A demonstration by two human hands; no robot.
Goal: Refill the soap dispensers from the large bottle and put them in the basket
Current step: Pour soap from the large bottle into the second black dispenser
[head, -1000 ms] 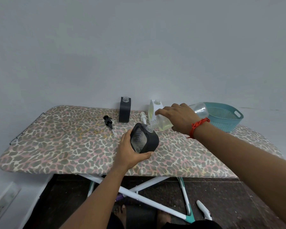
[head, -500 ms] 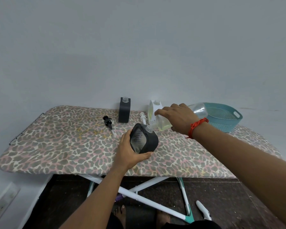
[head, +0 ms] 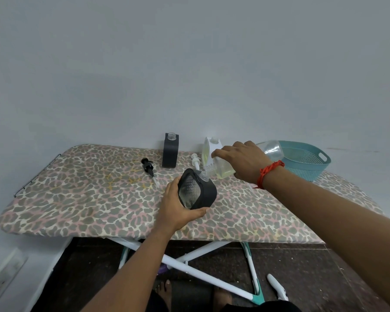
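Black dispenser (head: 197, 191) left hand (head: 175, 208), bottle (head: 225, 172) right hand (head: 242, 161); basket (head: 302, 147) board (head: 77, 199) edge.

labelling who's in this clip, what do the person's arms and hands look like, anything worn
Both forearms are bare, with no sleeves in view, and neither hand is gloved. The right hand has a red thread bracelet round its wrist, a loose end hanging down. The left hand and wrist wear nothing visible.
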